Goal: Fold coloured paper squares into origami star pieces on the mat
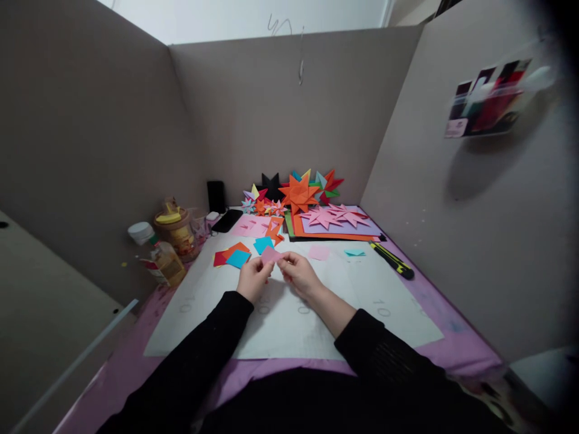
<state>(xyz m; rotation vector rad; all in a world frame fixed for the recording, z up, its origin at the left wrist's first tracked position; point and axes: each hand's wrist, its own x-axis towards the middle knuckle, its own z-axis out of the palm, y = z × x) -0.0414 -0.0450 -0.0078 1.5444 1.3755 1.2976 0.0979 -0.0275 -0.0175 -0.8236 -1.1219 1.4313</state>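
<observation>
A small pink paper square (269,254) is pinched between my two hands above the white sheet (289,337). My left hand (254,278) grips its left side, and my right hand (297,272) has its right corner between thumb and fingers. Just behind the held paper lie blue paper squares (263,245). To the left, a loose pile holds an orange square (237,249), a red square (219,258) and another blue square (239,259). Right of my hands rest a pale pink square (319,252) and a folded turquoise paper piece (355,253).
A yellow-and-black utility knife (392,260) lies at the right edge. Folded paper stars (299,191) and stacked coloured sheets (335,232) fill the back. Left stand a bottle (167,262), a yellow-lidded cup (175,232) and a phone (227,220). Grey panels (289,108) enclose the table.
</observation>
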